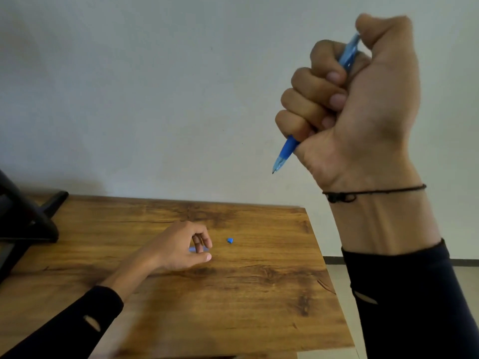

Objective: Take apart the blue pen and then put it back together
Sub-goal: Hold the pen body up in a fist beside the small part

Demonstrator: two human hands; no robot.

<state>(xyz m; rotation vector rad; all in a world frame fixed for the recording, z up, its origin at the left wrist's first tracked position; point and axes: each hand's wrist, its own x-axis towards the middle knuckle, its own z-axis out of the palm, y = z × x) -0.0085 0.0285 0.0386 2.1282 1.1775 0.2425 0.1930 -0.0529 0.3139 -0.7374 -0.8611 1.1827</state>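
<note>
My right hand (363,99) is raised high above the table, its fist shut on the blue pen (285,151). The pen's tip points down and to the left, and its upper end sticks out by my thumb. My left hand (181,247) rests on the wooden table (233,307), with the fingers curled over a small pale blue pen part (193,249); I cannot tell whether they grip it. A tiny blue piece (230,240) lies on the table just right of that hand.
A black stand or device (26,224) sits at the table's left edge. The table's right edge runs close to my right forearm, with tiled floor (337,281) beyond. A plain pale wall is behind.
</note>
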